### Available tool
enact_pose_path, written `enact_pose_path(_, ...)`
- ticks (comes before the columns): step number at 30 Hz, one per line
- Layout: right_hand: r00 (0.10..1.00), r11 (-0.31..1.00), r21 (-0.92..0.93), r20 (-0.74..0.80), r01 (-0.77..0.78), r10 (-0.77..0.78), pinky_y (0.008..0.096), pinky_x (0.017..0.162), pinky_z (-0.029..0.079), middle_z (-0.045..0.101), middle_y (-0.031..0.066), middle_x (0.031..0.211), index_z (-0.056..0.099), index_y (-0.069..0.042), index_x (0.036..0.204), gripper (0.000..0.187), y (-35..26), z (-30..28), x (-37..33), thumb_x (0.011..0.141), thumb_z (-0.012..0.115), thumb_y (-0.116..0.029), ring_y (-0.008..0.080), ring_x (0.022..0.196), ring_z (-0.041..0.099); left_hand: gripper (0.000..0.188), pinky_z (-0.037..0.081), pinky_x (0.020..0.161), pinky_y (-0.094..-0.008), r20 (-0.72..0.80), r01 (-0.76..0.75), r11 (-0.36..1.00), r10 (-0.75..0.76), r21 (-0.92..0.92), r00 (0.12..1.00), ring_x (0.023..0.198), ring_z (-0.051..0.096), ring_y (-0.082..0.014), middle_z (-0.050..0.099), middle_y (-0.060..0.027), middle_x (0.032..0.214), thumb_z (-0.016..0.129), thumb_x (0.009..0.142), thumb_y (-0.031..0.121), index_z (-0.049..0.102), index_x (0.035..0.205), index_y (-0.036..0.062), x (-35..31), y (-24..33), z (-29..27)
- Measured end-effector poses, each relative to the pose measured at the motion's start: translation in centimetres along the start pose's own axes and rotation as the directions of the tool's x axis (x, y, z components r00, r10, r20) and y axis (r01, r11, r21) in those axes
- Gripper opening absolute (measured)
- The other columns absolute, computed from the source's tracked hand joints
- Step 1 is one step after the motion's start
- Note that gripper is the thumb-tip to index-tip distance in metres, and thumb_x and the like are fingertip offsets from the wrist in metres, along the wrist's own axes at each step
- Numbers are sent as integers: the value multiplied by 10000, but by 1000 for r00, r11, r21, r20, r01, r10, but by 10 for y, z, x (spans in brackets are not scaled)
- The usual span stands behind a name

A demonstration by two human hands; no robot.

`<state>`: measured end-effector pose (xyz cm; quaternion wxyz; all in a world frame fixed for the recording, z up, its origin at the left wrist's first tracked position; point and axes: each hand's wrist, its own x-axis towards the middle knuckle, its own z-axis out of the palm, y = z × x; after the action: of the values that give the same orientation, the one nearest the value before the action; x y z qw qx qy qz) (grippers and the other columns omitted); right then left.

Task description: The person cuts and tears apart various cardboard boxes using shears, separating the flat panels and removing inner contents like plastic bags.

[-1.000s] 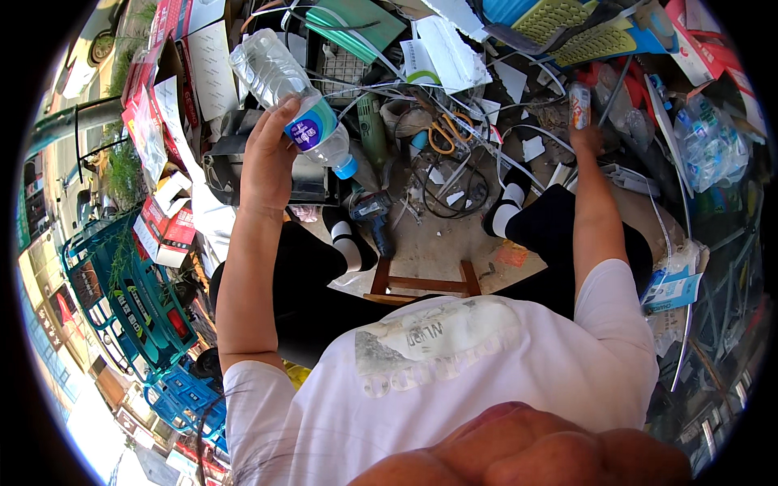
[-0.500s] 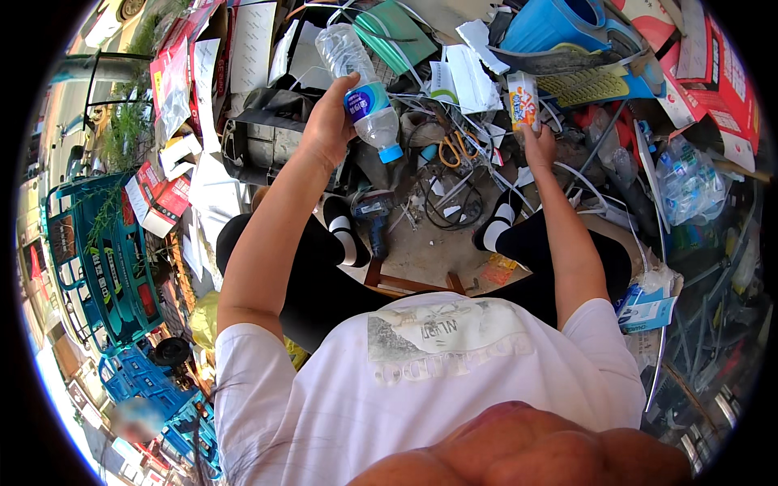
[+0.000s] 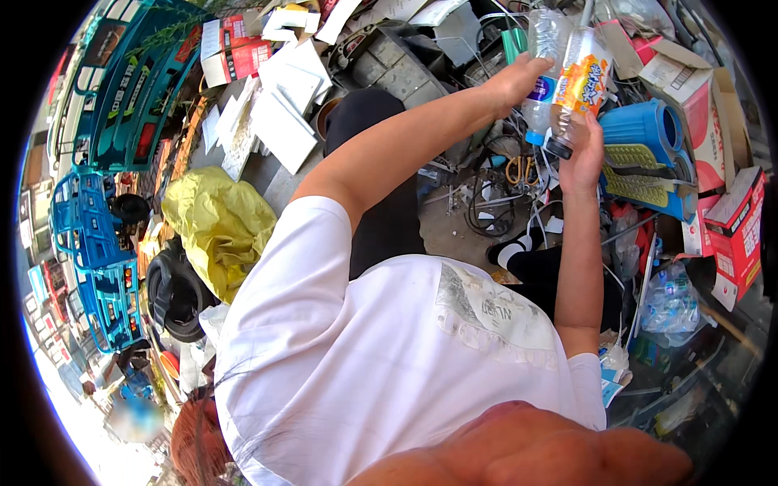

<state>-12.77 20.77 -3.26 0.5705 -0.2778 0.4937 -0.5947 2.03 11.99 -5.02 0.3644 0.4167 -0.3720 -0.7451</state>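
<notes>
My left hand (image 3: 520,83) is closed round a clear plastic bottle (image 3: 548,42) with a blue and purple label. Its blue cap points down toward me. Right beside it, my right hand (image 3: 582,162) grips a second clear bottle (image 3: 580,81), which has an orange and white label and a dark cap, also low. The two bottles are side by side and overlap in view, so I cannot tell if they touch. Both are held above the scrap pile, at the far right of my reach. Below them, orange-handled scissors (image 3: 519,171) lie among cables and scraps.
A blue plastic bin (image 3: 640,134) lies just right of my right hand. Red and white cartons (image 3: 736,235) and a bag of clear bottles (image 3: 671,298) are farther right. White boards (image 3: 284,134), a yellow sack (image 3: 219,231) and a teal truck (image 3: 121,89) are on the left.
My view has turned. My left hand has brought its bottle across to the right, beside the orange-labelled one. Both hands, apart before, are now close together, each still holding its bottle.
</notes>
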Motion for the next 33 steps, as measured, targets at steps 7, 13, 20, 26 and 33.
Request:
enact_pose_path(7,978,994,-36,181,107,-99,381,996,412,593,98,1273,518,-37,1317,508,-42,80,-4,979,440,-409,218,1192,542,1442,159,1191,-395,6,-612,776,618,152,786,1465,115,-416,72,-370,1539,792,639,625,-101,1463,-151,-59,67,-13)
enact_pose_path(13,811,861,-252,523,442,-262,326,1021,389,523,91,1304,395,-5,1384,594,-43,176,-36,894,636,-237,178,1197,523,1058,422,980,-341,-64,-679,732,676,-45,734,1144,507,-310,459,-240,1268,785,709,386,137,1398,-89,-124,101,-65)
enact_pose_path(20,539,613,-353,830,707,-143,379,1057,394,479,160,1381,367,-57,1455,659,9,249,-83,917,654,-306,261,1283,486,467,500,929,-359,-185,-478,807,440,-347,878,1029,636,-241,654,-119,1133,648,892,355,597,1231,38,-240,95,-160)
enact_pose_path(26,483,518,-375,872,768,-84,428,1068,399,443,199,1425,347,-67,1479,676,25,234,-96,916,652,-285,307,1332,449,552,513,957,-397,-499,-452,859,290,-241,817,1035,667,-243,666,-125,1139,688,859,356,544,1260,5,-339,-48,-295)
enact_pose_path(33,750,618,-603,660,505,31,381,1049,413,484,204,1385,384,-26,1440,583,21,165,-51,942,631,-203,286,1268,513,475,537,807,-405,-779,-488,616,-402,-619,480,884,660,-232,671,-78,1003,749,818,388,586,1144,83,-510,-263,-353)
